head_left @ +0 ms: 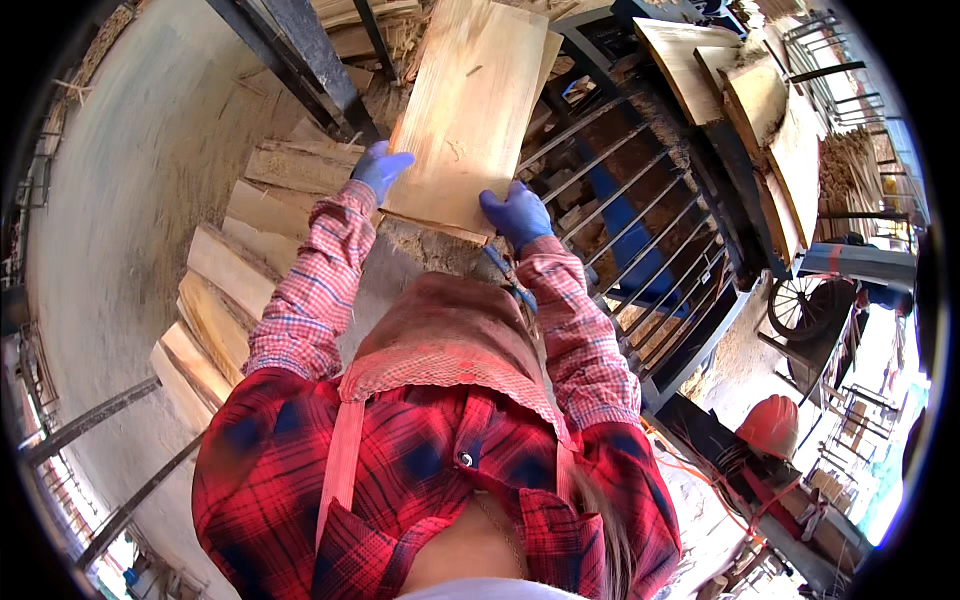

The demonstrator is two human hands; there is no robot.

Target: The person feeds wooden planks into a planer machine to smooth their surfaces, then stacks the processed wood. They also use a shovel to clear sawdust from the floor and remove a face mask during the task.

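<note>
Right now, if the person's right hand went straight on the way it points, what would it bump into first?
Most likely the pale wooden board: the blue-gloved right hand points forward and slightly left, its thumb touching that board. Exact depth is hard to judge.

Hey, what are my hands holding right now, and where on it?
A pale wooden board: the left hand holds its left edge and the right hand its right edge, both near the end closest to you.
</note>
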